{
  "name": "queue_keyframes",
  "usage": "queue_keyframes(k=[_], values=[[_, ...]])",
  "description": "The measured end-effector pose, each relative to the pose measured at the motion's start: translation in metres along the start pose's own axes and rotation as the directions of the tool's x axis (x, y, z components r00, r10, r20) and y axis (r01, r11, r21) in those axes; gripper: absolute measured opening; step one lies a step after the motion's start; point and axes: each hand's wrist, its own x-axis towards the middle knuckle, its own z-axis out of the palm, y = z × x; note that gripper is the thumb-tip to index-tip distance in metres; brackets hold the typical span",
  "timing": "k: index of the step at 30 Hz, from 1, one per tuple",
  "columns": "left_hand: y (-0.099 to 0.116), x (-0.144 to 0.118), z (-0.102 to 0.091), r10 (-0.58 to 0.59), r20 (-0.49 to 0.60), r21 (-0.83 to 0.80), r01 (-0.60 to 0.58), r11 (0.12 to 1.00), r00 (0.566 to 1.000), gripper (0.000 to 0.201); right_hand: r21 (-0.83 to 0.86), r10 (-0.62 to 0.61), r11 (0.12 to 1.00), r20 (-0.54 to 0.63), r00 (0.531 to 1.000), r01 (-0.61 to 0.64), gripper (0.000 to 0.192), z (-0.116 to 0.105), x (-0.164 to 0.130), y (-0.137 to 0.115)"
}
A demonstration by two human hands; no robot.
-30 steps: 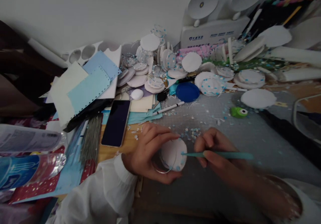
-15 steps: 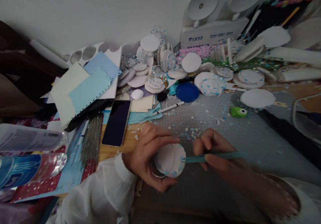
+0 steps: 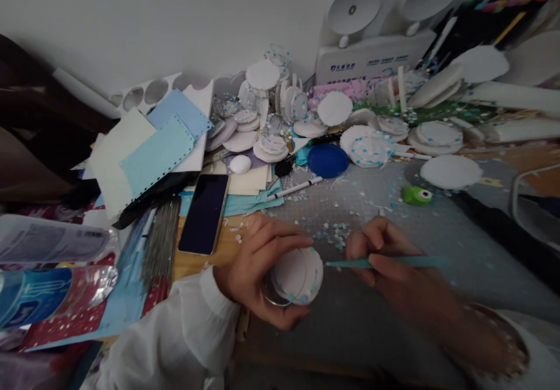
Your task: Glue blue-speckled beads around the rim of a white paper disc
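Observation:
My left hand (image 3: 262, 267) curls its thumb and fingers around the edge of a round white disc (image 3: 295, 274) with small pale-blue bits along its rim. A clear ring-like edge shows under the disc. In my right hand (image 3: 385, 256) are teal tweezers (image 3: 409, 260), their tips just off the disc's right edge. A tiny pale speck seems to sit at the tips, too small to make out. Loose white and blue paper bits (image 3: 335, 235) lie scattered on the grey cutting mat (image 3: 350, 331) between and beyond my hands.
A phone (image 3: 203, 214) lies left of my hands. Beyond are a white pen (image 3: 295, 188), a blue round lid (image 3: 328, 160), a green craft punch (image 3: 416, 195) and several decorated discs (image 3: 371, 147). Plastic bottles (image 3: 52, 291) lie at the left edge.
My right hand has drawn the tweezers slightly away to the right and up, so their tips no longer touch the disc's rim. The disc has turned a little in my left hand.

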Motion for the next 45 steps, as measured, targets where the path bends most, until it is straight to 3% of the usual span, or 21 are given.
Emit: queue_keyframes(k=[5, 9, 11, 13, 17, 21, 24, 26, 28, 31, 37, 45], values=[[0.000, 0.002, -0.002, 0.027, 0.016, 0.047, -0.028, 0.998, 0.999, 0.072, -0.043, -0.032, 0.999, -0.036, 0.999, 0.030, 0.018, -0.003, -0.012, 0.003], [0.001, 0.005, -0.006, 0.033, 0.042, 0.077, -0.036, 0.996, 0.999, 0.071, -0.019, -0.143, 0.990, -0.249, 0.958, 0.143, 0.022, -0.004, -0.005, -0.007], [0.001, 0.006, -0.006, 0.022, 0.068, 0.082, -0.028, 0.996, 0.997, 0.069, -0.031, -0.168, 0.986, -0.297, 0.940, 0.167, 0.020, -0.007, -0.001, -0.010], [0.001, 0.006, -0.005, -0.022, 0.121, 0.110, 0.009, 0.994, 0.992, 0.068, -0.063, -0.164, 0.986, -0.258, 0.952, 0.152, 0.016, -0.010, 0.002, -0.008], [-0.002, 0.004, -0.002, -0.182, 0.238, 0.210, 0.132, 0.969, 0.954, 0.070, -0.039, -0.126, 0.991, -0.037, 0.991, 0.125, 0.014, -0.013, 0.001, 0.002], [-0.005, 0.002, -0.001, -0.267, 0.301, 0.216, 0.207, 0.954, 0.916, 0.082, 0.078, -0.034, 0.996, -0.018, 0.999, 0.036, 0.014, -0.006, 0.002, 0.001], [-0.005, 0.005, -0.004, -0.248, 0.284, 0.130, 0.219, 0.967, 0.926, 0.094, 0.163, -0.024, 0.986, 0.035, 0.999, 0.018, 0.012, -0.003, 0.003, -0.003], [-0.002, 0.008, -0.008, -0.227, 0.208, 0.043, 0.223, 0.974, 0.951, 0.083, 0.190, -0.023, 0.982, 0.075, 0.997, 0.009, 0.010, -0.003, 0.003, -0.004], [0.005, 0.013, -0.013, -0.235, 0.102, -0.024, 0.239, 0.971, 0.967, 0.055, 0.185, -0.019, 0.983, 0.107, 0.994, -0.001, 0.011, -0.003, 0.003, -0.004], [0.021, 0.023, -0.020, -0.277, 0.028, -0.060, 0.278, 0.959, 0.961, 0.025, 0.152, -0.036, 0.988, 0.159, 0.987, 0.011, 0.015, -0.003, 0.002, -0.003], [0.049, 0.040, -0.023, -0.296, 0.159, -0.082, 0.311, 0.947, 0.942, 0.020, 0.059, -0.081, 0.996, 0.250, 0.965, 0.069, 0.011, -0.006, -0.002, 0.000], [0.048, 0.038, -0.013, -0.377, 0.161, -0.215, 0.405, 0.889, 0.912, 0.004, 0.016, -0.107, 0.994, 0.304, 0.947, 0.107, 0.008, -0.010, 0.001, 0.003]])
